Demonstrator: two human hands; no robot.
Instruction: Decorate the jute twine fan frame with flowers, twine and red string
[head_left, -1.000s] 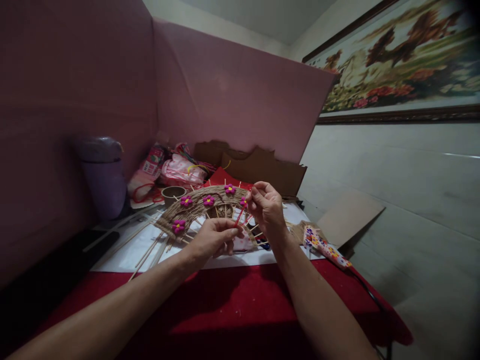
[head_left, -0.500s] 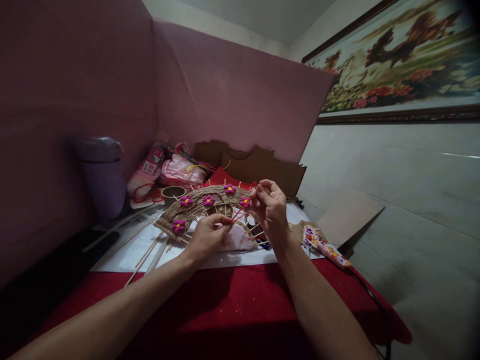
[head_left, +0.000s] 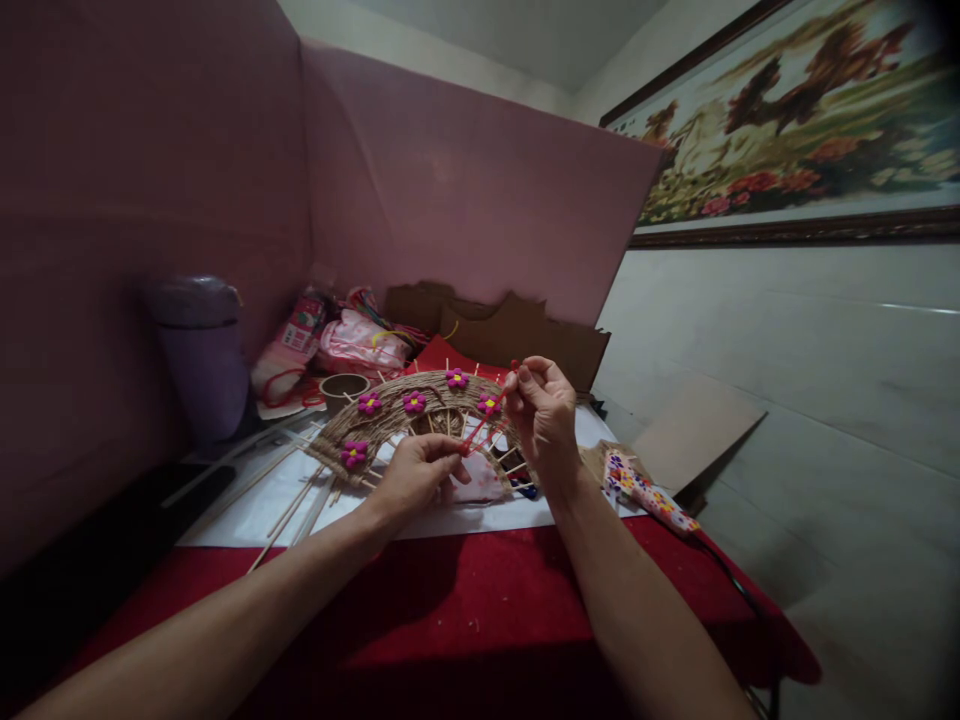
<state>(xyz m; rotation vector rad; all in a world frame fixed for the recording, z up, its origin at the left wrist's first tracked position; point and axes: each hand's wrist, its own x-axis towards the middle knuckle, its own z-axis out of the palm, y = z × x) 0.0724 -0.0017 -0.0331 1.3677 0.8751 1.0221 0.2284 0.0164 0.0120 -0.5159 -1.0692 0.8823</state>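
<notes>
A thin red cord (head_left: 489,418) runs between my two hands, slanting up to the right. My left hand (head_left: 424,475) pinches its lower end between thumb and fingers. Higher up, my right hand (head_left: 546,405) is closed on the other end, and a small red bit shows above its fingertips. Behind them rests a fan-shaped piece of wound twine (head_left: 390,420) on thin wooden sticks, decorated with several magenta flowers (head_left: 414,401) with yellow centres. The right hand hides part of the twine piece's right side.
A hot glue gun with a flowered cover (head_left: 645,490) lies to the right, its black cable trailing down. Loose sticks (head_left: 289,510) lie at left. A purple bin (head_left: 202,360), plastic packs (head_left: 364,340), a tape roll (head_left: 344,386) and torn cardboard (head_left: 525,335) stand behind.
The red cord looks more drawn out and straighter between my hands. Both hands keep nearly the same place, and the view has shifted slightly.
</notes>
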